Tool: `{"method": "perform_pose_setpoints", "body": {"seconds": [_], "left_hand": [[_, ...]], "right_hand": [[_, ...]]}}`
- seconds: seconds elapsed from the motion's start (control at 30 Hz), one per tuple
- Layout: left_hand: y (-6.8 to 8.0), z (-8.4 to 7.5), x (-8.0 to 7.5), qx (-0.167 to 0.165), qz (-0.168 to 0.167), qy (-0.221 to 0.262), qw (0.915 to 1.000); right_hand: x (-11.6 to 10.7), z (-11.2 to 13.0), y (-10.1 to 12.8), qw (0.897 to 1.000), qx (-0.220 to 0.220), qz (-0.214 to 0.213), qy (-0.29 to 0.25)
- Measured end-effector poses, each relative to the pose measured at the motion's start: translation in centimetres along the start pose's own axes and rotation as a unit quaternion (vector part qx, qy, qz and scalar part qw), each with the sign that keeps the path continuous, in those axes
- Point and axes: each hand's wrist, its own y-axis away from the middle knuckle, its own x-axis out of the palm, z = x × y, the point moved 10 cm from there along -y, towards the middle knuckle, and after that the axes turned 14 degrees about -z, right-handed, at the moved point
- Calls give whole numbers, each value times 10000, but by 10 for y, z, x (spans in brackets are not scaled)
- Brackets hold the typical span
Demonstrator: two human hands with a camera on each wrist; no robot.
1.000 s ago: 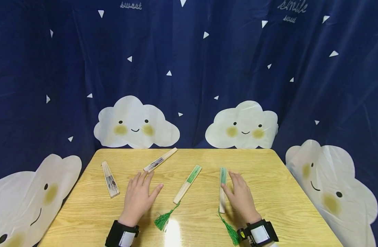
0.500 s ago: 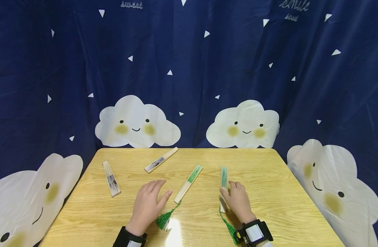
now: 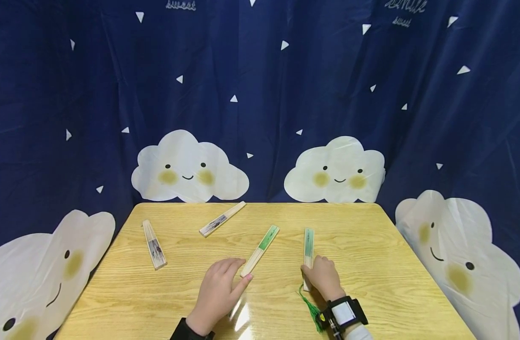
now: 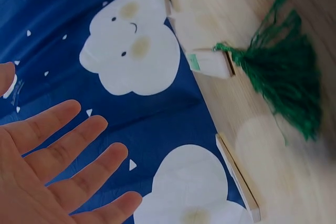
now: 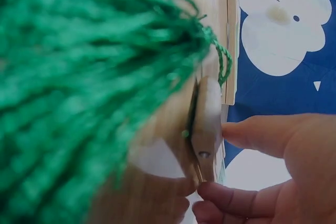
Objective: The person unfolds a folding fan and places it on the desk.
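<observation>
Farthest left on the wooden table (image 3: 362, 236), a closed fan with a dark print (image 3: 154, 245) is lying near the edge, and a second plain closed fan (image 3: 222, 219) is lying slanted farther back, both well apart from the hands. The left hand (image 3: 218, 293) is hovering low over the near part of the table with its fingers straight and relaxed, gripping nothing; its fingertips are coming up just beside the near end of the middle green-papered fan (image 3: 260, 250), which is lying diagonally, though I cannot tell whether they are touching it. The left wrist view is showing that fan's tassel spread on the wood beyond the flat palm. To the right, the right hand (image 3: 323, 277) is pinching the handle end of the right green fan (image 3: 308, 245), thumb on one side and fingers on the other, probably to get under the flat slats; its green tassel (image 3: 311, 309) is trailing toward the wristband.
</observation>
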Motion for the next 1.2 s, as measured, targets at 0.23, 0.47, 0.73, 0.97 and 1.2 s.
{"method": "perform_pose_setpoints", "body": {"seconds": [0.23,0.47,0.73,0.97,1.2], "left_hand": [[3,-6,7,-9,100,126,9999],[4,-10,9,35,54,221,9997],[2,-11,17,-136,168,372,9991],[-6,-15,30,-481,439,615,9960],[-16,-22,44,-715,534,907,9919]], "right_hand": [[3,-4,5,9982,422,405,-117],[1,-4,9,9955,717,412,-464],[-5,4,10,9939,690,277,-821],[-24,25,9,9936,455,-80,-1031],[-62,63,17,9908,-88,-620,-1198]]}}
